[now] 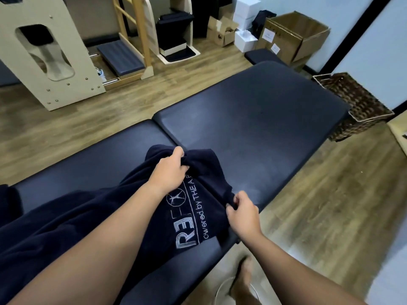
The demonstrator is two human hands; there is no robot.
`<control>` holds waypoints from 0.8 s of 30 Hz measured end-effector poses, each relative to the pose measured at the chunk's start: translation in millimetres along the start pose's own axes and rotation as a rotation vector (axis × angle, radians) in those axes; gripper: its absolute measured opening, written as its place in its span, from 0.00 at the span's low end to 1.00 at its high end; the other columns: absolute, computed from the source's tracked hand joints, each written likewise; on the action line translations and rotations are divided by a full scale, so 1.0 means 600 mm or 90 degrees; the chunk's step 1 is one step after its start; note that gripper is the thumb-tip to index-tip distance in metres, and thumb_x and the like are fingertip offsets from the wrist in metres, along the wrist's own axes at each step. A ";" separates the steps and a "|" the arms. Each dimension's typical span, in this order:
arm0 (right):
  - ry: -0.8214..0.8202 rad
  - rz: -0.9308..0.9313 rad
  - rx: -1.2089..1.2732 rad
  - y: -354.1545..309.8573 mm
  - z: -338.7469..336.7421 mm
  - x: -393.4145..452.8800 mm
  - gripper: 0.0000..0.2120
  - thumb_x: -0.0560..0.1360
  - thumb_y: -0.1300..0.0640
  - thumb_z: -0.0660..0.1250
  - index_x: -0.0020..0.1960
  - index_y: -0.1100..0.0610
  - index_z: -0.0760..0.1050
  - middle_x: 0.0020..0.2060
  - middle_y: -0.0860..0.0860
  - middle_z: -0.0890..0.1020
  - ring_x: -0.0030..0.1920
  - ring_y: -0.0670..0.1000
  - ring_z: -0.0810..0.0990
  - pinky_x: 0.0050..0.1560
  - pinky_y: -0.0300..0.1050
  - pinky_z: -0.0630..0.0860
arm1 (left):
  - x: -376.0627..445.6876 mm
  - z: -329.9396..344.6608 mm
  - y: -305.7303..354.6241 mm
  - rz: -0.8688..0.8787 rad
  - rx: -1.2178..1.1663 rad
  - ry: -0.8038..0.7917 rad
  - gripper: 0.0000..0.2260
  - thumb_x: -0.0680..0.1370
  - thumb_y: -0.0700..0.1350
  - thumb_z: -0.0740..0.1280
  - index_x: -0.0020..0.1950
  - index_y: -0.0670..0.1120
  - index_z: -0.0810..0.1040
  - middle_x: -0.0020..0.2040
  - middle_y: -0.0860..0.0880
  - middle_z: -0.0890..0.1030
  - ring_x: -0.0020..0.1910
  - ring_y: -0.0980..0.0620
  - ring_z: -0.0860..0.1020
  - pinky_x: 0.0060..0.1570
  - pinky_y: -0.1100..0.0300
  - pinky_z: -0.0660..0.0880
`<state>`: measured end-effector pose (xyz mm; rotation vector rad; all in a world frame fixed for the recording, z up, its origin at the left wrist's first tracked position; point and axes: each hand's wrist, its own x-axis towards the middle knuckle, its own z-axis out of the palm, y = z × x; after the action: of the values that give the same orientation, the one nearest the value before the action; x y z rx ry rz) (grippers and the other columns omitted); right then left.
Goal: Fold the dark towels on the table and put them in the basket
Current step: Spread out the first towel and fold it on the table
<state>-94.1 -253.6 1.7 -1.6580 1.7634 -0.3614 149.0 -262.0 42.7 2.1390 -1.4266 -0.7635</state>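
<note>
A dark navy towel (92,219) with white printed lettering lies crumpled across the near left of the padded navy table (264,119). My left hand (169,170) grips a bunched far edge of the towel near the table's seam. My right hand (244,214) pinches another edge of the same towel at the table's near right side. A dark wicker basket (356,106) stands on the floor just past the table's far right end. More dark cloth (8,201) shows at the left frame edge.
Wooden exercise equipment (50,53) stands on the floor beyond the table to the left. Cardboard boxes (295,36) and white boxes (246,20) sit by the far wall. A bare foot (242,280) shows below the table's near edge on the wood floor.
</note>
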 end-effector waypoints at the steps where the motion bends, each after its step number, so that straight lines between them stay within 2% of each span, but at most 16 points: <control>1: -0.005 -0.014 -0.006 0.007 -0.009 0.013 0.07 0.76 0.58 0.66 0.45 0.52 0.68 0.37 0.48 0.80 0.44 0.59 0.76 0.42 0.48 0.66 | 0.009 0.012 0.012 0.001 0.008 0.001 0.10 0.80 0.46 0.65 0.51 0.50 0.63 0.43 0.43 0.79 0.45 0.39 0.75 0.45 0.48 0.71; 3: -0.017 -0.037 -0.034 0.024 -0.032 0.047 0.02 0.77 0.56 0.65 0.50 0.52 0.72 0.42 0.50 0.82 0.48 0.60 0.78 0.43 0.46 0.66 | 0.029 0.040 0.041 -0.004 0.023 0.009 0.11 0.81 0.47 0.64 0.51 0.51 0.61 0.43 0.43 0.77 0.44 0.40 0.74 0.45 0.48 0.71; 4: -0.029 -0.045 -0.055 0.033 -0.046 0.067 0.03 0.78 0.55 0.64 0.47 0.53 0.73 0.41 0.52 0.82 0.48 0.61 0.79 0.42 0.46 0.67 | 0.039 0.054 0.057 -0.010 0.028 0.012 0.11 0.81 0.47 0.64 0.51 0.52 0.61 0.43 0.43 0.76 0.44 0.40 0.74 0.46 0.47 0.72; 6: -0.051 -0.051 -0.084 0.046 -0.075 0.105 0.11 0.79 0.51 0.64 0.39 0.53 0.70 0.36 0.53 0.80 0.45 0.61 0.78 0.40 0.47 0.69 | 0.058 0.077 0.090 -0.025 0.030 0.017 0.11 0.81 0.47 0.63 0.51 0.52 0.60 0.44 0.44 0.75 0.45 0.40 0.74 0.49 0.46 0.73; 10: -0.031 -0.064 -0.112 0.077 -0.154 0.195 0.19 0.79 0.46 0.66 0.36 0.54 0.64 0.33 0.50 0.74 0.41 0.59 0.74 0.39 0.46 0.67 | 0.107 0.119 0.164 -0.056 0.062 0.030 0.11 0.81 0.47 0.63 0.51 0.53 0.58 0.47 0.41 0.75 0.48 0.37 0.74 0.53 0.43 0.73; 12: -0.025 -0.068 -0.116 0.094 -0.196 0.241 0.18 0.79 0.47 0.66 0.36 0.54 0.67 0.33 0.51 0.75 0.40 0.58 0.73 0.39 0.47 0.68 | 0.130 0.131 0.194 -0.065 0.071 0.031 0.12 0.81 0.47 0.62 0.51 0.54 0.57 0.48 0.40 0.75 0.49 0.37 0.75 0.53 0.42 0.73; 15: -0.024 -0.070 -0.125 0.119 -0.260 0.315 0.16 0.78 0.45 0.67 0.38 0.55 0.72 0.34 0.52 0.78 0.43 0.60 0.78 0.38 0.47 0.71 | 0.162 0.153 0.247 -0.063 0.085 0.026 0.13 0.81 0.47 0.62 0.50 0.55 0.57 0.46 0.42 0.74 0.47 0.38 0.75 0.54 0.40 0.73; 24: 0.012 -0.028 -0.171 0.126 -0.378 0.504 0.21 0.76 0.40 0.69 0.36 0.56 0.70 0.33 0.50 0.77 0.38 0.58 0.75 0.35 0.46 0.67 | 0.327 0.197 0.355 -0.070 0.071 0.024 0.13 0.81 0.49 0.64 0.51 0.56 0.57 0.47 0.43 0.76 0.49 0.38 0.76 0.57 0.32 0.72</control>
<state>-283.8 -587.9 34.7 -1.8868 1.8563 -0.1636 -13.1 -529.3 53.2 2.3206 -1.3717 -0.6944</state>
